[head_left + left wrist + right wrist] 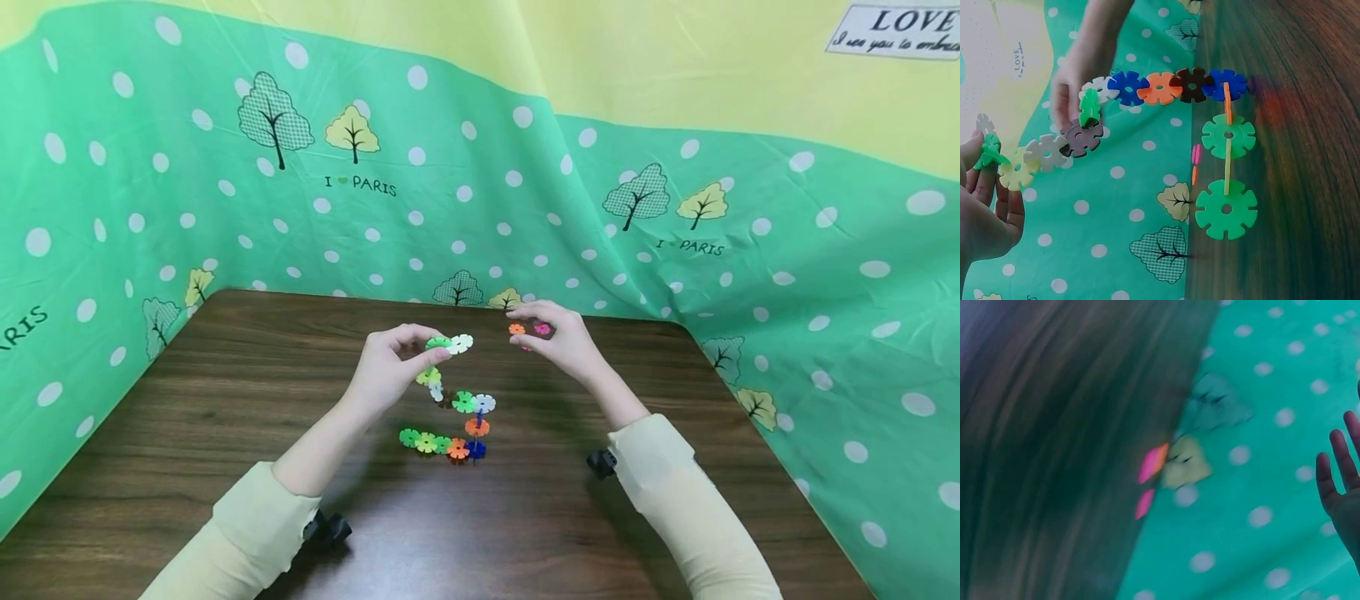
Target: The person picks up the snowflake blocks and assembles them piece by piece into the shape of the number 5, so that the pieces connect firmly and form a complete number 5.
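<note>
My left hand [382,367] pinches a green notched plastic disc [438,342] joined to a white notched disc [461,344]. From it hangs a zigzag chain of interlocking discs, seen whole in the left wrist view: a yellow disc [1019,168], a brown disc [1081,138], an orange disc [1160,87], a blue disc [1128,89] and, at the free end, a large green disc [1227,209]. My right hand [558,337] hovers to the right of the chain's held end, thumb and fingers apart, holding nothing visible. In the right wrist view only its fingers [1339,459] and palm edge show.
At the far edge of the brown wooden table [187,400] lie a few loose discs, an orange one [517,330] and a pink one [542,329] among them. A green and yellow dotted curtain [465,125] hangs behind the table and along its sides.
</note>
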`<state>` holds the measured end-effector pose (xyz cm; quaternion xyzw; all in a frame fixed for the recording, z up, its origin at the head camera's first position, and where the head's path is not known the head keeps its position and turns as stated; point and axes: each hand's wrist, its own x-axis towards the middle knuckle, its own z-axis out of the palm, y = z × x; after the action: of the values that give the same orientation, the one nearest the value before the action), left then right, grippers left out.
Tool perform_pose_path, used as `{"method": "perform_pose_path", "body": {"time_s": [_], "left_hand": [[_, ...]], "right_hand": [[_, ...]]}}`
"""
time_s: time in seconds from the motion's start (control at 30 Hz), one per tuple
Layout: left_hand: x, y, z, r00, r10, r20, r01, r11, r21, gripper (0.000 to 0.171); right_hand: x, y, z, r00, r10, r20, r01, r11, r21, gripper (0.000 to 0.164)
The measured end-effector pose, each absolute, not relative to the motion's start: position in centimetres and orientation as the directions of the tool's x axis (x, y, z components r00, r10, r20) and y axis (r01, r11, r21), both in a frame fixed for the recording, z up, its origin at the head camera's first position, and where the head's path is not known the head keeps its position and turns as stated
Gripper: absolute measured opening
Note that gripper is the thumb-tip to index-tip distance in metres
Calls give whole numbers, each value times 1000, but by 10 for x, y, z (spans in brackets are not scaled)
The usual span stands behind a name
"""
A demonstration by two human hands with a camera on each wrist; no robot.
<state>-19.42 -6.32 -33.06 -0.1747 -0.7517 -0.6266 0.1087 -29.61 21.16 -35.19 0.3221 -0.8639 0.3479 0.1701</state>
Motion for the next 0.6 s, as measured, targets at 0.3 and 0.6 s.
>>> {"method": "perform_pose_path", "body": {"time_s": [0.3, 0.6], "left_hand": [[-195, -63, -331, -916, 133, 379, 397, 150, 905, 16], [-192, -62, -328, -914, 134, 384, 401, 151, 903, 17]], "right_hand": [[-341, 243, -390, -828, -376, 416, -556, 649, -519, 31], [-366, 254, -411, -894, -340, 291, -448, 692, -566, 33]]}}
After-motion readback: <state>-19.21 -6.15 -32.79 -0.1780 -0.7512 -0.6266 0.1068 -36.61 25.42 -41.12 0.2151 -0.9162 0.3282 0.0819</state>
